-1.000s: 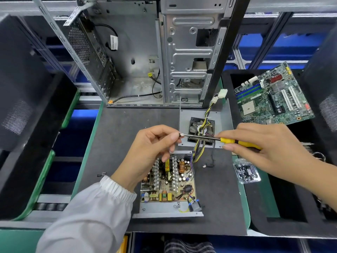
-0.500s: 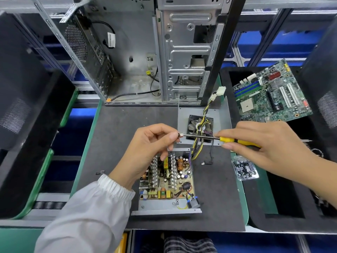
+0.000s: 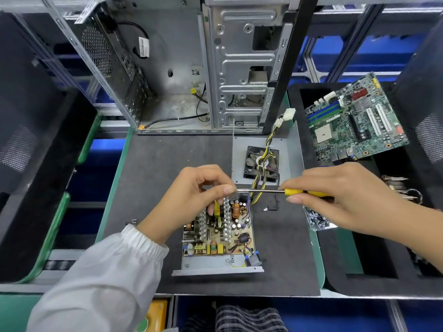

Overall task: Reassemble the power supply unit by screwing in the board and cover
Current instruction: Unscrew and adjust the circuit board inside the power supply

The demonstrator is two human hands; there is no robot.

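Note:
The open power supply base lies on the dark mat with its circuit board inside, components facing up. Its grey cover with the black fan lies just behind, joined by yellow and black wires. My right hand grips the yellow handle of a screwdriver held level above the board. My left hand pinches the tip of the screwdriver's shaft with thumb and forefinger; whether a screw sits there is hidden by the fingers.
An open computer case stands at the back of the mat. A green motherboard lies in the black tray at the right. A small bag of screws sits under my right hand. A loose screw lies left of my sleeve.
Both hands and the screwdriver hold the same pose. Only the camera has shifted slightly, so the scene sits a little lower in view.

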